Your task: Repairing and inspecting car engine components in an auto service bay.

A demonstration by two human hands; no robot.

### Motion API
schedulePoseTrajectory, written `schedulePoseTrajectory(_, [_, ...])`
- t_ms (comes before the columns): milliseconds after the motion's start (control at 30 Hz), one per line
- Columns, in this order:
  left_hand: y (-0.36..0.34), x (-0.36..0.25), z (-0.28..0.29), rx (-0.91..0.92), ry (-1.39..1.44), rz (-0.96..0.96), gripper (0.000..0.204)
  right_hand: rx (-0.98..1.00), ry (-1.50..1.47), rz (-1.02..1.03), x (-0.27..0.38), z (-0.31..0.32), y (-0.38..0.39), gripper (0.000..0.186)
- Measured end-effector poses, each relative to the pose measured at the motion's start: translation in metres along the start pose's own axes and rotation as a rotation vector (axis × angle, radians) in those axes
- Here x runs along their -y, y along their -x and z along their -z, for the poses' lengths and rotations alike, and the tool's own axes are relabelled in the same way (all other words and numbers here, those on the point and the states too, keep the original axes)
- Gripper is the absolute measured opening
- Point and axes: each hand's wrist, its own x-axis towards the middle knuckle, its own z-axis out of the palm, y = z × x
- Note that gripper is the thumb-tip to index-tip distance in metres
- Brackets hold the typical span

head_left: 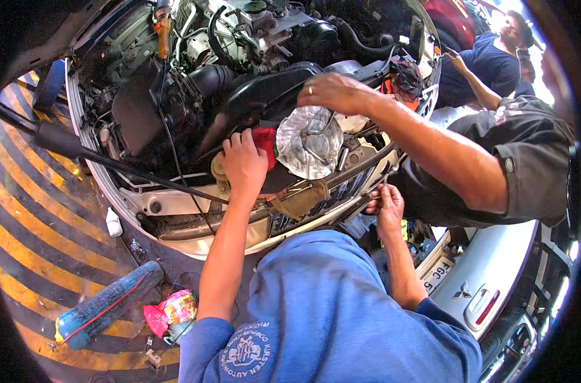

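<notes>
My left hand [244,163] lies palm down at the front edge of the engine bay, fingers apart, beside a red cloth [263,145]. Next to the cloth is a round silvery metal tray [297,150] with a bent metal tool [312,145] on it. In front of the bumper, my right hand [388,205] is closed, its fingers pinched together near a thin metal piece; what they hold is too small to make out. Above the tray reaches a co-worker's hand [332,94] wearing a ring.
A brown cloth [301,199] with tools drapes the car's front edge. The dark hood prop [111,156] slants across the left. Below stand a blue cylinder [108,306] and a pink bag [171,313]. A co-worker [488,166] leans in from the right; another person [494,67] is behind.
</notes>
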Motion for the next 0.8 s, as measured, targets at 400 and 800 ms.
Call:
schedulePoseTrajectory(400, [-0.005, -0.030, 0.089, -0.043, 0.174, 0.014, 0.020, 0.257, -0.248, -0.309, 0.029, -0.075, 0.044, 0.022])
schedulePoseTrajectory(800, [0.010, -0.026, 0.180, -0.066, 1.013, -0.107, 0.027, 0.427, -0.365, -0.159, 0.117, -0.116, 0.048, 0.019])
